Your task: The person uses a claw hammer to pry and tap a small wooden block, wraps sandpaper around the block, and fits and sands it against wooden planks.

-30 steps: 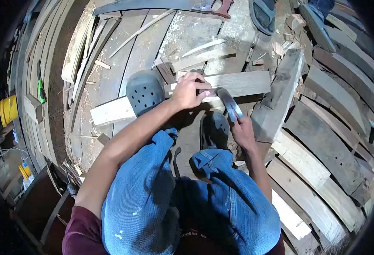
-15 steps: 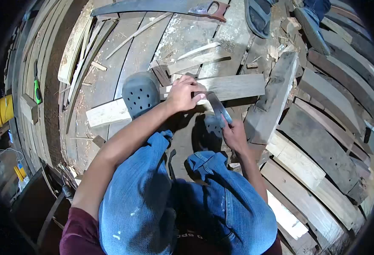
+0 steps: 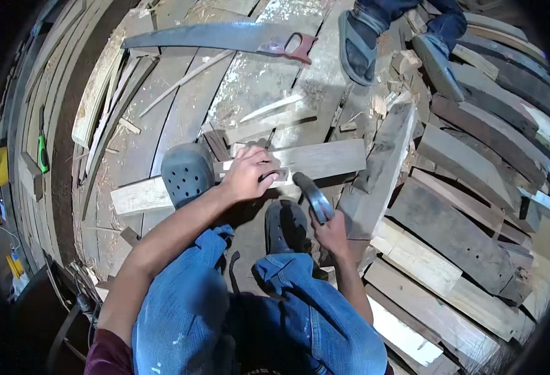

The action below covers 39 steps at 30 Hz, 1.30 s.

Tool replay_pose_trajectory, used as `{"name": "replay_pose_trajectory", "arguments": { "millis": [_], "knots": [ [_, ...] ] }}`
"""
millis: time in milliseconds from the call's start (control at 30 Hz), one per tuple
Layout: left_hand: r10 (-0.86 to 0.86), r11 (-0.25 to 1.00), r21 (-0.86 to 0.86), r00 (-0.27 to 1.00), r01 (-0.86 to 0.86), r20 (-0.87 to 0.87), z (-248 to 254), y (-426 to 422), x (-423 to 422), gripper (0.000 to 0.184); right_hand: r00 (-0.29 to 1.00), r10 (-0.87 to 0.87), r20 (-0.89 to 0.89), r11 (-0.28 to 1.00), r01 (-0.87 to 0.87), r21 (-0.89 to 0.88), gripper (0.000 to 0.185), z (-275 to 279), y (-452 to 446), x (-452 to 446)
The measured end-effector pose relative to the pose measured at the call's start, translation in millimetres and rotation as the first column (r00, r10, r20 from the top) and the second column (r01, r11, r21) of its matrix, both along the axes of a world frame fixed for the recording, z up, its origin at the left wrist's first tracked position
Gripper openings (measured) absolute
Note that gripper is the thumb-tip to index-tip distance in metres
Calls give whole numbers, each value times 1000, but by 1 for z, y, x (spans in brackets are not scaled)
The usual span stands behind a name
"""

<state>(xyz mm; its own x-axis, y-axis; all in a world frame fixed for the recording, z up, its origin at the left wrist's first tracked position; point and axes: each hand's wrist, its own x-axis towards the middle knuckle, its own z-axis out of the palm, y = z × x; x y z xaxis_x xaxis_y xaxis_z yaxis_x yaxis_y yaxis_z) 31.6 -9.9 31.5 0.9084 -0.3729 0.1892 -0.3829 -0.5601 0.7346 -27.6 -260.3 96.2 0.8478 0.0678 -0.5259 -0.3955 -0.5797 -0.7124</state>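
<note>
My left hand [image 3: 250, 175] is closed around a small wooden piece [image 3: 280, 177], whose squared end shows beside the thumb. It rests against a grey wooden board [image 3: 328, 157]. My right hand [image 3: 331, 232] grips a curved, dark metal tool [image 3: 314, 199], its rounded tip near the wooden piece but apart from it. The kind of tool is not clear. My left clog [image 3: 187, 175] presses on a pale board [image 3: 140, 197]; my right clog [image 3: 285, 226] stands below the left hand.
A handsaw [image 3: 225, 39] lies on the plank floor ahead. Another person's sandalled feet [image 3: 357, 50] are at the top right. A thick timber [image 3: 381, 162] and stacked wood blocks [image 3: 450, 219] line the right side. A green-handled tool [image 3: 42, 153] lies at left.
The curved tool has drawn back slightly from the wooden piece, its tip now apart from my left hand. The view has shifted, so everything sits lower and further left.
</note>
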Motion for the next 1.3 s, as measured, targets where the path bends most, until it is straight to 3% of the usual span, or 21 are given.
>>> {"name": "replay_pose_trajectory", "arguments": {
  "millis": [67, 100, 233, 267, 333, 400, 467, 533, 567, 600, 667, 733, 867, 900, 1000, 1033, 1167, 1267, 1300],
  "knots": [
    [-8, 999, -48, 1000, 10, 25, 1, -1, 1, 20, 997, -48, -56, 998, 46, -35, 18, -17, -12, -8],
    [-10, 998, -62, 998, 13, 59, 0, -2, 1, 19, 1000, -21, 18, 1000, 22, -23, 28, -6, -5, -6],
    [-32, 994, -107, 999, 34, 25, 7, -5, 1, 21, 995, -93, -40, 995, 92, -34, 22, -14, -8, -9],
    [-53, 991, -128, 998, 49, -30, 10, -5, 3, 20, 992, -120, -25, 991, 118, -55, 20, -3, -8, -7],
    [-44, 998, -50, 997, 47, 63, 10, -5, 3, 17, 987, -101, 124, 988, 114, -102, 18, -30, -13, -17],
    [-78, 995, -56, 996, 81, 49, 1, -5, 2, 16, 981, -109, 162, 992, 118, -48, 17, -36, -11, -17],
    [-90, 993, -71, 996, 91, 7, 9, -8, 3, 16, 997, -61, 44, 994, 65, -87, 19, -16, -6, -10],
    [-117, 992, -41, 992, 119, 50, 20, -11, 3, 18, 998, -42, 53, 996, 46, -75, 44, -13, -3, -10],
    [-154, 987, -38, 988, 154, 2, 19, -10, 4, 19, 989, -111, -101, 994, 110, -15, 46, -6, -1, -8],
    [-174, 983, 52, 985, 174, -10, 21, -12, 4, 19, 995, -85, -60, 996, 84, -25, 46, -5, 1, -6],
    [-165, 986, -11, 985, 165, 44, 12, -15, 6, 16, 999, -35, 11, 998, 36, -55, 44, -8, 3, -6],
    [-195, 977, 97, 979, 189, 59, 13, -17, 8, 14, 999, 12, 40, 995, -7, -104, 24, -10, 4, -4],
    [-265, 936, 282, 949, 210, 172, 18, -20, 15, 18, 997, -28, -72, 999, 25, -36, 29, 0, 8, 1],
    [-376, 844, 448, 922, 296, 98, 20, -19, 20, 24, 998, -25, -61, 999, 22, -50, 32, 1, 11, 2],
    [-489, 639, 665, 872, 386, -35, 26, -28, 27, 28, 997, 5, 82, 998, -1, -56, 41, -10, 9, 1],
    [-507, 629, 680, 862, 378, -10, 28, -30, 26, 30, 997, 25, 71, 995, -18, -102, 42, -6, 10, 3],
    [-514, 502, 658, 806, 561, -295, 39, -40, 36, 31, 999, -38, -29, 993, 34, -117, 41, 6, 18, 6],
    [-530, 490, 662, 797, 567, -290, 37, -43, 39, 30, 1000, -25, -12, 990, 23, -142, 42, -20, 12, 1],
    [-522, 538, 659, 822, 525, -229, 31, -42, 37, 28, 999, -25, 25, 987, 29, -157, 39, -18, 13, 2]
  ]
}}
